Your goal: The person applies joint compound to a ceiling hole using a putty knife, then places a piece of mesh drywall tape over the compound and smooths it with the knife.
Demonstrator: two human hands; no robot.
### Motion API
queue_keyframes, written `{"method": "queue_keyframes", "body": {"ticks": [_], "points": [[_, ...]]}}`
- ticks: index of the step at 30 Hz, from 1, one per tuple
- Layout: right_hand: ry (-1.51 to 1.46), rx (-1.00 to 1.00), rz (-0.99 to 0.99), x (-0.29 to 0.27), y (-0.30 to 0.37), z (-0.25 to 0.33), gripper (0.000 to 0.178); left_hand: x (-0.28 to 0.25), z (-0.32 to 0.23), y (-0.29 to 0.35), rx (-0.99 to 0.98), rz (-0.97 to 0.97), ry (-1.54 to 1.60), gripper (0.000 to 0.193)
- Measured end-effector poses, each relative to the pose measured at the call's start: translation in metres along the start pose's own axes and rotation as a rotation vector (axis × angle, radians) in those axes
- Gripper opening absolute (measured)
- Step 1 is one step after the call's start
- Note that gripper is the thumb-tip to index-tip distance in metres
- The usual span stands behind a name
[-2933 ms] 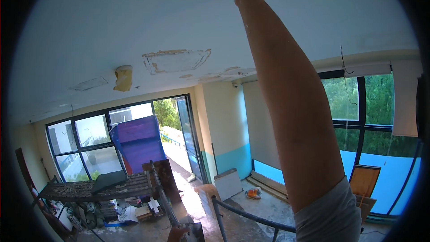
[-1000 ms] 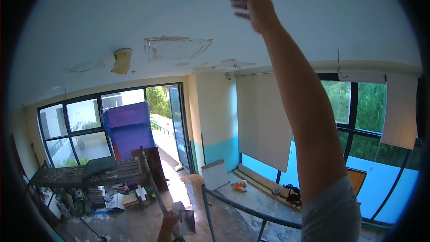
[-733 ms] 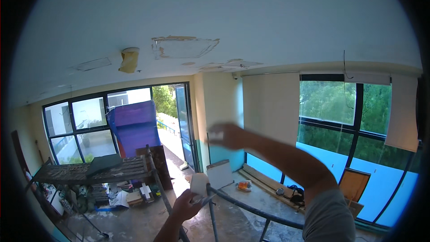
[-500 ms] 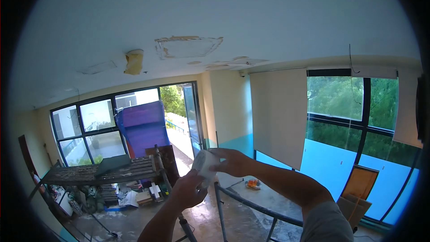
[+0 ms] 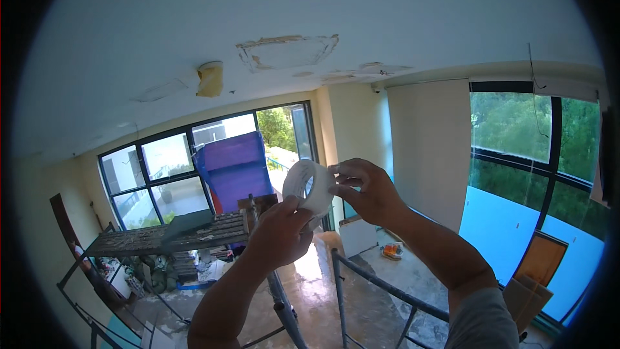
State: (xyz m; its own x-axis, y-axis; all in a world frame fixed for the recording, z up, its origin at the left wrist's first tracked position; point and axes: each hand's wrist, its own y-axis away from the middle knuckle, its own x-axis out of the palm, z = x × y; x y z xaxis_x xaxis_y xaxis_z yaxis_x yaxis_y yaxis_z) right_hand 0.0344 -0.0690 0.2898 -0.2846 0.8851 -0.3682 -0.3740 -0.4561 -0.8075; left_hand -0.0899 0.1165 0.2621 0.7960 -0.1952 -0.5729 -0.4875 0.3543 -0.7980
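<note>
A roll of whitish tape (image 5: 321, 189) is held up in front of me, tilted so that its round core hole shows. My left hand (image 5: 284, 229) grips the roll's lower left side, thumb on its face and fingers curled beneath. My right hand (image 5: 365, 189) is at the roll's right edge, with thumb and fingertips bent in a pinch against the outer surface. Whether a loose tape end lies between those fingertips is too small to tell.
Metal scaffold rails (image 5: 387, 284) stand below my hands. To the left, a plank platform (image 5: 161, 238) sits above stacked clutter. Overhead, the ceiling has patched areas (image 5: 287, 52) and a hanging yellow piece (image 5: 210, 79). An orange item (image 5: 391, 251) lies on the floor. Boards (image 5: 526, 297) lean at right.
The roll has been raised and turned, so its core hole now faces me more. Both hands rose with it, and my view shifted left and slightly down.
</note>
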Motion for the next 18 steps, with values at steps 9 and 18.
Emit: {"method": "queue_keyframes", "body": {"ticks": [9,18], "points": [[-0.018,0.045,0.088,-0.007,-0.013,-0.009,0.036,0.0,0.002,-0.006,0.034,0.048,-0.109,0.014],[-0.121,-0.03,0.067,-0.001,-0.012,-0.034,0.031,0.004,-0.01,-0.01,-0.037,0.118,-0.251,0.01]]}}
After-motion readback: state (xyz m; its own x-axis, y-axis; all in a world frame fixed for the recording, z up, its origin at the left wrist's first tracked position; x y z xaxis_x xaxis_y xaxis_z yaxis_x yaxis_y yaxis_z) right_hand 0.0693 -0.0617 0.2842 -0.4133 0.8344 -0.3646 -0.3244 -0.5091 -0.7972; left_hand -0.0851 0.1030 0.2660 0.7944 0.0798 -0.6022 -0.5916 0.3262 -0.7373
